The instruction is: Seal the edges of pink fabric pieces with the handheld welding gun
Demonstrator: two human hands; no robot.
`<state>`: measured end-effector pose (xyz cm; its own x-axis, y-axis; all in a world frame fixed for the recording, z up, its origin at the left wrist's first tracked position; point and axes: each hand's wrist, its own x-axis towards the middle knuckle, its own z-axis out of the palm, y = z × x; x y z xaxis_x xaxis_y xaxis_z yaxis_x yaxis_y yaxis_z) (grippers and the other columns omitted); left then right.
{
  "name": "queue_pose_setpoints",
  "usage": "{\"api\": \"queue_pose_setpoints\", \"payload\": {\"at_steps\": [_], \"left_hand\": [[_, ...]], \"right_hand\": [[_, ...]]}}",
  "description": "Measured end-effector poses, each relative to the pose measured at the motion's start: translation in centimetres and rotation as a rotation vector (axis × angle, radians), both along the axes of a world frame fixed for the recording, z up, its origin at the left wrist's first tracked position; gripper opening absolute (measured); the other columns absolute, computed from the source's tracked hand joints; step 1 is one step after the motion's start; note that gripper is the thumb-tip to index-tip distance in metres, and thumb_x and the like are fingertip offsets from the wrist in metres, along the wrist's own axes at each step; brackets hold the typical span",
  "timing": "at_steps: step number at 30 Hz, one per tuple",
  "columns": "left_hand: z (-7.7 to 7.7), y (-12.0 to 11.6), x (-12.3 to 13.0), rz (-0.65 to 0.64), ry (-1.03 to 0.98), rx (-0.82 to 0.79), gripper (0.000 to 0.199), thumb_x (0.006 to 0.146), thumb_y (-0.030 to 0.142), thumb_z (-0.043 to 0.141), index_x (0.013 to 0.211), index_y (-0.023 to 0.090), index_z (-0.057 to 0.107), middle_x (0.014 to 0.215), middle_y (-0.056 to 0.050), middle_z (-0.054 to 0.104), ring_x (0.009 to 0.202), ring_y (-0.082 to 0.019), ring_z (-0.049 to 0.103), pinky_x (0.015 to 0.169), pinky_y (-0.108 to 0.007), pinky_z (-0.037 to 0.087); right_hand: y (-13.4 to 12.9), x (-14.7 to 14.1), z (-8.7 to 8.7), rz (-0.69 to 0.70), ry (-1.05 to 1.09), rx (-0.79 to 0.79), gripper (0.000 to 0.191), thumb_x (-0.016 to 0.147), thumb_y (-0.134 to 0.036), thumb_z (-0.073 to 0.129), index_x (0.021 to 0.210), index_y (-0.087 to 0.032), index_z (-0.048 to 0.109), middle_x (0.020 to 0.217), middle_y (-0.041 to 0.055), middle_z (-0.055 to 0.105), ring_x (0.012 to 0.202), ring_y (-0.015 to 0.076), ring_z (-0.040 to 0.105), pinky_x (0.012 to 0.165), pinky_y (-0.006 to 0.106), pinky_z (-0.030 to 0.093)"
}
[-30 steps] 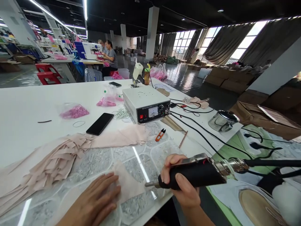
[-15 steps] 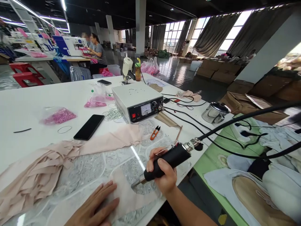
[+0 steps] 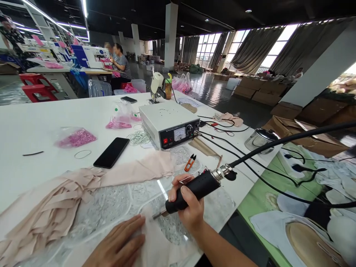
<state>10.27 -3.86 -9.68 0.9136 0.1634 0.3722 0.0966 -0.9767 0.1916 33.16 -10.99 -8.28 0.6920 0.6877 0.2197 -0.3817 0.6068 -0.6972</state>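
Observation:
My left hand (image 3: 119, 241) lies palm down on a thin pale-pink fabric piece (image 3: 155, 237), its fingers stretched out. In my right hand (image 3: 189, 207) is a black ultrasonic handpiece (image 3: 194, 191), gripped around its barrel. The metal tip points down and left at the fabric's edge, close to my left fingertips; I cannot tell how firmly it touches. Under the fabric is a clear patterned sheet (image 3: 102, 204). A gathered heap of pale-pink fabric strips (image 3: 52, 204) lies to the left. Orange thread snips (image 3: 190, 163) rest beyond the handpiece.
A white control box (image 3: 169, 124) stands behind, with black cables running right. Nearby are a black phone (image 3: 111, 152), bags of pink pieces (image 3: 76, 137), pale elastic loops (image 3: 139, 137) and a metal pot (image 3: 260, 141). A green surface (image 3: 258, 200) with white garments adjoins at right.
The handpiece tip has moved left and slightly away from me along the fabric edge. My left hand stays flat on the fabric. The whole view has shifted slightly.

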Motion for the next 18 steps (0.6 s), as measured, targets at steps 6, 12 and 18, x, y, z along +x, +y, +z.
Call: {"api": "queue_pose_setpoints", "payload": {"at_steps": [6,12,18], "left_hand": [[1.0,0.4,1.6,-0.045,-0.004,0.177,0.026,0.104,0.011,0.044,0.105,0.018,0.069,0.146,-0.009,0.064,0.149,-0.019,0.043,0.123,-0.030,0.033],[0.5,0.6,1.8,-0.083,-0.031,0.204,0.029,0.096,0.001,0.042,0.100,0.019,0.064,0.139,-0.009,0.069,0.154,-0.018,0.031,0.125,-0.034,0.030],[-0.3,1.0,1.6,-0.094,0.007,0.250,0.027,0.097,0.001,0.042,0.100,0.019,0.062,0.134,-0.010,0.071,0.149,-0.020,0.041,0.127,-0.036,0.024]], "right_hand": [[-0.1,-0.2,0.3,0.050,-0.016,-0.029,0.021,0.083,-0.039,0.077,0.090,-0.021,0.069,0.073,-0.0013,0.068,0.047,0.0101,0.057,0.051,0.025,0.049],[-0.1,-0.1,0.1,0.112,-0.068,-0.014,0.020,0.087,-0.040,0.074,0.093,-0.022,0.069,0.078,-0.0013,0.065,0.049,0.0101,0.059,0.051,0.025,0.048],[-0.5,-0.2,-0.1,0.098,-0.141,0.017,0.017,0.091,-0.039,0.071,0.100,-0.024,0.068,0.088,-0.0006,0.064,0.050,0.0088,0.060,0.052,0.026,0.049]]}}
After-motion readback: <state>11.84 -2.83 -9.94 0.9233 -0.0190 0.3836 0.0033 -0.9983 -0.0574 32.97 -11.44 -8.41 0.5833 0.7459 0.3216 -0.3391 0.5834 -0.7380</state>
